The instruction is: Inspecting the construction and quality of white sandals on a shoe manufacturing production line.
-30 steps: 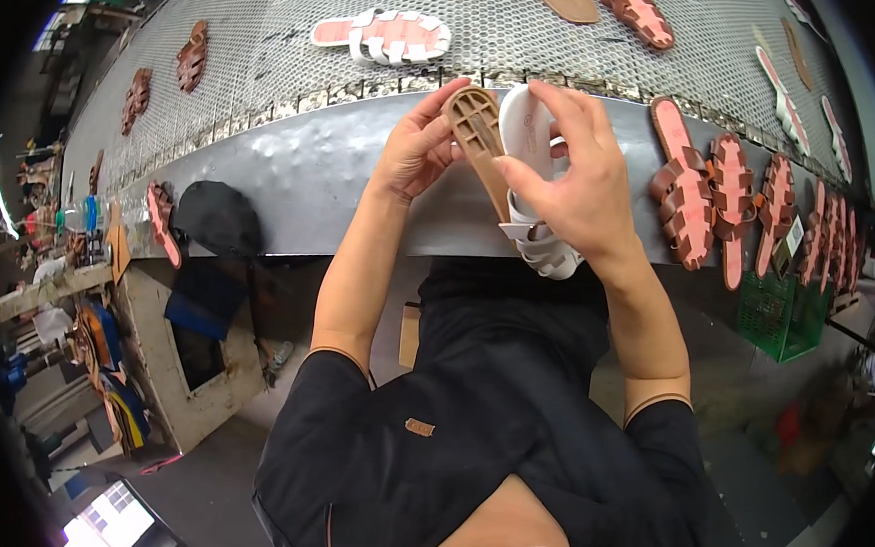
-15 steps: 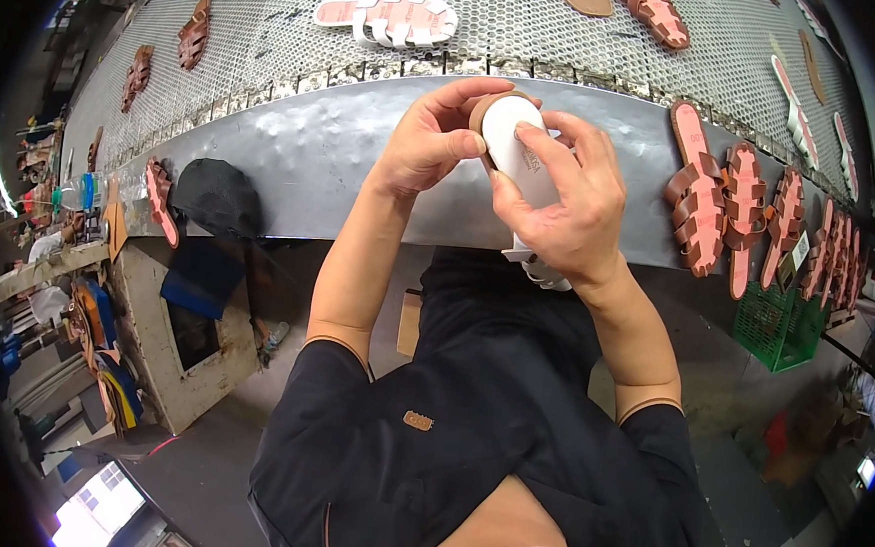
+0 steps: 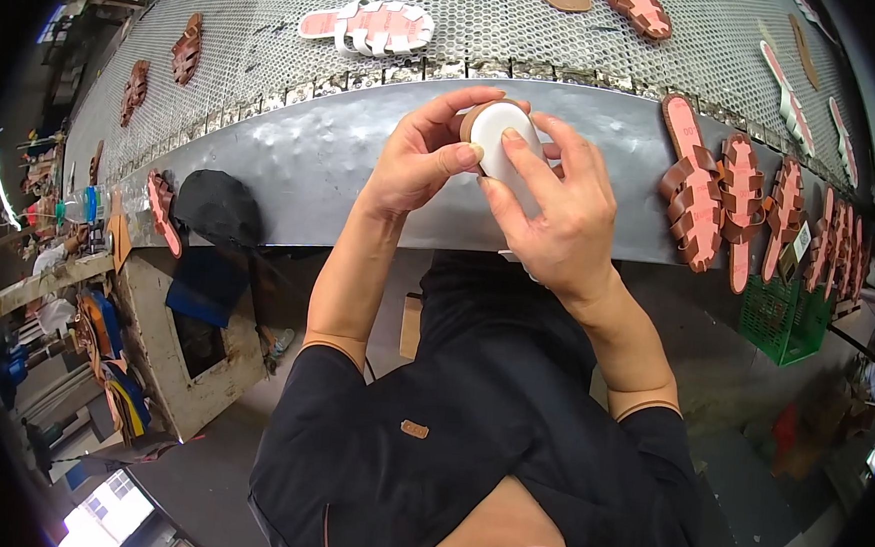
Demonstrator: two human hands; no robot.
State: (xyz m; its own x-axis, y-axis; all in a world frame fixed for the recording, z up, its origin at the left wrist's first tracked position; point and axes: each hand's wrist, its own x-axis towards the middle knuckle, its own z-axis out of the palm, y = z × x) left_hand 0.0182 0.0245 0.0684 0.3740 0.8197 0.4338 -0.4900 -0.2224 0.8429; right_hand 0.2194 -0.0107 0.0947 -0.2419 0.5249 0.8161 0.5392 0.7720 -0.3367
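Note:
Both hands hold one sandal [image 3: 498, 142] over the metal edge [image 3: 314, 166] of a mesh conveyor. Its white sole faces me and a brown rim shows at its top. My left hand [image 3: 425, 157] grips it from the left, with the thumb on the white face. My right hand [image 3: 556, 216] clasps it from the right and below, fingers spread over the sole. The sandal's lower part is hidden behind my right hand.
A pink-and-white sandal [image 3: 371, 24] lies on the mesh belt [image 3: 223, 20] above my hands. Several brown strappy sandals [image 3: 732, 201] hang on the right edge. A green crate [image 3: 790, 320] sits below them. A black cap [image 3: 219, 208] rests at the left.
The sandal has been turned from showing its brown insole to showing its white sole. Both hands have closed in around it and pressed it together.

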